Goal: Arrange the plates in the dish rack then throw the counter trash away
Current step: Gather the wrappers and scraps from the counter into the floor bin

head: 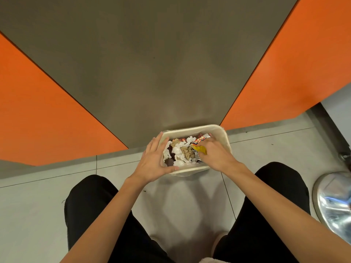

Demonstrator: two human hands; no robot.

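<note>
A cream rectangular trash bin (pixel 224 138) stands on the floor against a grey cabinet panel. It holds crumpled white tissues (pixel 178 153), brown paper and shiny snack wrappers (pixel 201 139). My left hand (pixel 154 160) rests on the bin's left rim with fingers spread and the thumb along the near edge. My right hand (pixel 215 154) reaches into the bin from the right, its fingers pinching a yellow wrapper (pixel 202 149) just above the rubbish. No plates or dish rack are in view.
Orange cabinet doors (pixel 38 111) flank the grey panel (pixel 152 63) on both sides. My knees in black trousers (pixel 91 205) frame the bin on the pale tiled floor. A shiny round metal lid (pixel 334 202) lies at the right edge.
</note>
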